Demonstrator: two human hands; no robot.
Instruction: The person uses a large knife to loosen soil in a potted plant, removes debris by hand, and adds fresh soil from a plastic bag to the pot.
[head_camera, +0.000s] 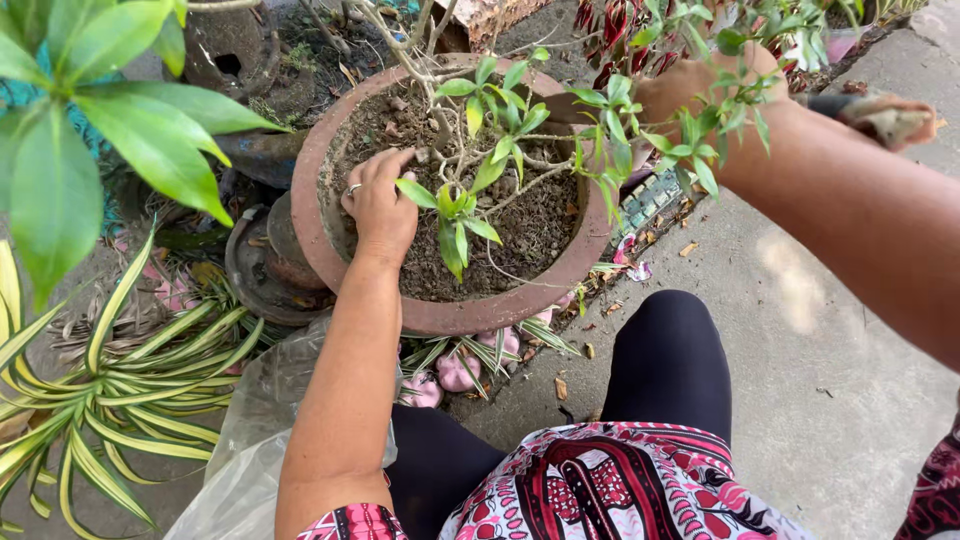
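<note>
Left hand (380, 205) rests palm-down on the soil (520, 225) at the left edge of the pot (450, 315), fingers curled narrow, pinching soil near the plant (470, 170). Right hand (700, 90), arm extended over the right rim, grips a tool (880, 115); leaves partly hide it.

The round pot (330, 250) looks like unglazed clay — matt, reddish, its rim gritty and dusty. The soil (540, 220) in it is dry, crumbly, rough. The left hand (380, 205), resting on that soil, wears a shiny metal ring (353, 188). The shrub's leaves (500, 110) are smooth and faintly glossy, its stems woody. The ground (800, 330) is rough matt concrete — the bag (260, 440) thin, cloudy, crinkled plastic
</note>
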